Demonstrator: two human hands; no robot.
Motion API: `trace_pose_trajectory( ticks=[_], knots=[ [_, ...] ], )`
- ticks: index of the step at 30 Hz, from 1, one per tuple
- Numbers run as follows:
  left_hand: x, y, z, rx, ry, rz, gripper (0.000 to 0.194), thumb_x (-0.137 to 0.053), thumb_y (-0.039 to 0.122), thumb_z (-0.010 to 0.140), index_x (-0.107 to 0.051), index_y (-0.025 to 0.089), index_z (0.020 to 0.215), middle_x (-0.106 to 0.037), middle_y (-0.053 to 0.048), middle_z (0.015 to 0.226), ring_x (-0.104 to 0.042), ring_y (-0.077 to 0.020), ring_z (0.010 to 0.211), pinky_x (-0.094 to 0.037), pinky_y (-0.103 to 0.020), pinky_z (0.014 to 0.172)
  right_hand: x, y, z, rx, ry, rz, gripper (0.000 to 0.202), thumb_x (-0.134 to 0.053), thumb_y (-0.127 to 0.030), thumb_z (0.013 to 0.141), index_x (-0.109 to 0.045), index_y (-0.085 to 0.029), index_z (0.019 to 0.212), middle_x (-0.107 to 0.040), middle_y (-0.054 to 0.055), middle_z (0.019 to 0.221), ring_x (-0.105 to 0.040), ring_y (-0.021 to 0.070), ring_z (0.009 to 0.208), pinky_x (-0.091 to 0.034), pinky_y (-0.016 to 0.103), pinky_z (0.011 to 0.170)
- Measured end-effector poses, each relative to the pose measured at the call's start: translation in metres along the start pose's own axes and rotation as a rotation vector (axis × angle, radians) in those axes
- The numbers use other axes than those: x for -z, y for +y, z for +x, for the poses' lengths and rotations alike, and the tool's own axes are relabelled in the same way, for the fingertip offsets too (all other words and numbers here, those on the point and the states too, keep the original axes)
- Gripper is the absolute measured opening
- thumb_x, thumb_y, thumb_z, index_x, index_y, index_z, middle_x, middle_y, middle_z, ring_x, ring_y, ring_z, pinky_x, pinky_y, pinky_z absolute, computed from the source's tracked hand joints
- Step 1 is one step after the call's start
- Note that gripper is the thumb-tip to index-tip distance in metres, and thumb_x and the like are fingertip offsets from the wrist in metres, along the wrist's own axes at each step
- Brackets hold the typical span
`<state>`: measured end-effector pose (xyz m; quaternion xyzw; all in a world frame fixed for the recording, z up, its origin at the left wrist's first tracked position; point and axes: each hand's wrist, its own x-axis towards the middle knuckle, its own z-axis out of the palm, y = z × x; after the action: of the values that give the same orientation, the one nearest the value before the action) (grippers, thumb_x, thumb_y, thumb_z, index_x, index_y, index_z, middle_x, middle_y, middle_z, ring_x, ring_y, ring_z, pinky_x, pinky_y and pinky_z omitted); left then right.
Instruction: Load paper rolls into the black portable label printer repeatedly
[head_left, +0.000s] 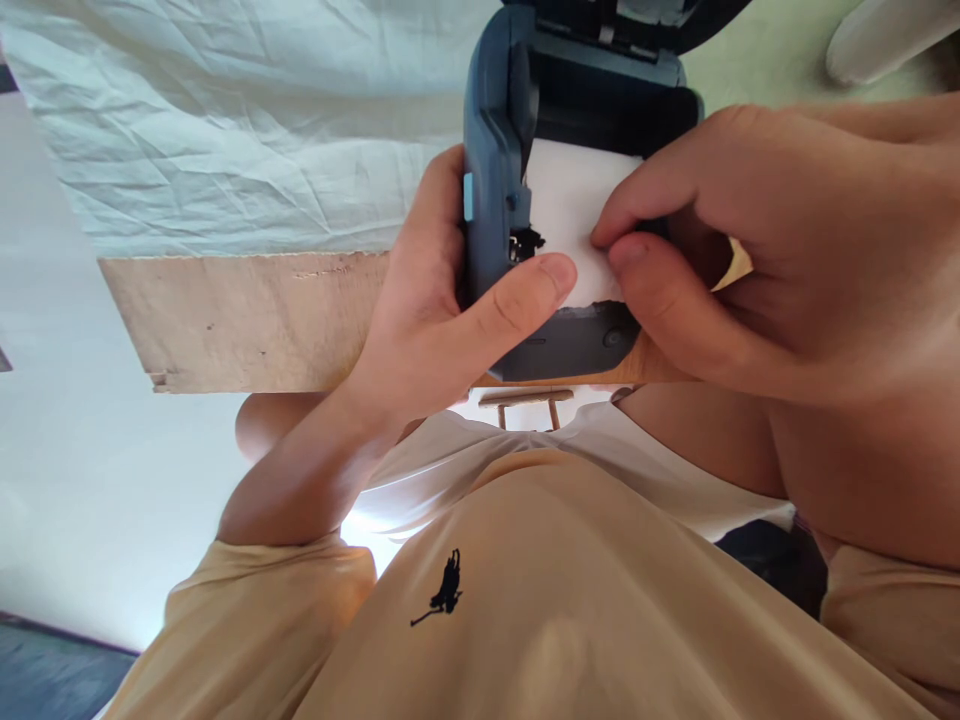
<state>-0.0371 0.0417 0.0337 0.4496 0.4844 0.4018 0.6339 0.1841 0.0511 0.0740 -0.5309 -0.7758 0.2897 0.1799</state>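
Observation:
A small dark blue and black label printer (484,130) sits at the table's near edge with its lid (709,22) swung up at the back. White paper (574,195) runs forward from inside it toward the front edge. My left hand (420,310) grips the printer's left side, its thumb lying over the paper near the front. With thumb and forefinger pressed together, my right hand (757,250) pinches at the paper's right edge. The right hand covers much of the printer's right side, and the left fingers are partly hidden behind the body.
Pale, wrinkled cloth (247,130) covers the table's far part. Bare wood (255,322) shows along the near edge, above my lap. A white rounded object (889,42) is at the upper right. Below the edge, a wooden stool (525,399) is partly visible.

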Motion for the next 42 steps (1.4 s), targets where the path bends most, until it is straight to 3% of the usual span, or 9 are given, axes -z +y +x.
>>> trace_pose_trajectory(
  ticks=[5, 13, 17, 25, 31, 42],
  knots=[
    [-0.0002, -0.0007, -0.0012, 0.058, -0.002, 0.013, 0.089, -0.107, 0.087, 0.066, -0.072, 0.032, 0.127, -0.080, -0.006, 0.119, -0.084, -0.0386, 0.119, -0.073, -0.059, 0.107, 0.0000, 0.0036, -0.0017, 0.141, 0.027, -0.156, 0.030, -0.043, -0.039, 0.108, -0.066, -0.024, 0.096, -0.048, -0.002, 0.071, -0.029, 0.0070, 0.068, -0.025, 0.036, 0.070],
    [0.0020, -0.0037, -0.0006, 0.006, -0.010, -0.019, 0.078, -0.109, 0.084, 0.066, -0.078, 0.033, 0.116, -0.082, -0.006, 0.114, -0.085, -0.0404, 0.120, -0.075, -0.060, 0.107, 0.0042, 0.0037, -0.0052, 0.198, 0.048, -0.194, 0.031, -0.043, -0.034, 0.110, -0.068, -0.022, 0.097, -0.048, -0.003, 0.072, -0.031, 0.0045, 0.070, -0.025, 0.031, 0.068],
    [0.0040, -0.0073, -0.0012, -0.022, -0.043, -0.010, 0.075, -0.105, 0.083, 0.075, -0.079, 0.033, 0.124, -0.084, -0.006, 0.119, -0.084, -0.0435, 0.132, -0.075, -0.063, 0.112, 0.0022, 0.0021, -0.0038, 0.215, 0.106, -0.225, 0.024, -0.048, -0.032, 0.109, -0.068, -0.025, 0.096, -0.050, -0.003, 0.071, -0.035, 0.0057, 0.069, -0.030, 0.032, 0.067],
    [0.0024, -0.0030, -0.0016, -0.001, -0.025, -0.003, 0.058, -0.107, 0.058, 0.083, -0.075, 0.032, 0.123, -0.080, -0.004, 0.114, -0.078, -0.0326, 0.111, -0.071, -0.060, 0.105, 0.0001, 0.0019, -0.0034, 0.213, 0.101, -0.193, 0.024, -0.045, -0.031, 0.109, -0.063, -0.026, 0.095, -0.049, -0.003, 0.069, -0.034, 0.0051, 0.064, -0.031, 0.033, 0.066],
    [0.0012, -0.0023, -0.0011, 0.024, -0.004, -0.015, 0.086, -0.110, 0.085, 0.064, -0.075, 0.033, 0.123, -0.078, -0.004, 0.110, -0.081, -0.0330, 0.109, -0.072, -0.057, 0.104, 0.0004, 0.0014, -0.0038, 0.177, 0.081, -0.187, 0.027, -0.043, -0.035, 0.107, -0.064, -0.027, 0.093, -0.048, -0.001, 0.066, -0.033, 0.0062, 0.063, -0.032, 0.034, 0.066],
    [-0.0001, -0.0021, -0.0004, 0.034, 0.000, -0.024, 0.090, -0.110, 0.086, 0.062, -0.074, 0.032, 0.124, -0.078, -0.004, 0.108, -0.084, -0.0375, 0.115, -0.074, -0.058, 0.104, 0.0002, 0.0017, -0.0008, 0.135, 0.078, -0.201, 0.031, -0.042, -0.041, 0.106, -0.067, -0.030, 0.092, -0.050, -0.001, 0.066, -0.037, 0.0078, 0.063, -0.035, 0.036, 0.068]
  ],
)
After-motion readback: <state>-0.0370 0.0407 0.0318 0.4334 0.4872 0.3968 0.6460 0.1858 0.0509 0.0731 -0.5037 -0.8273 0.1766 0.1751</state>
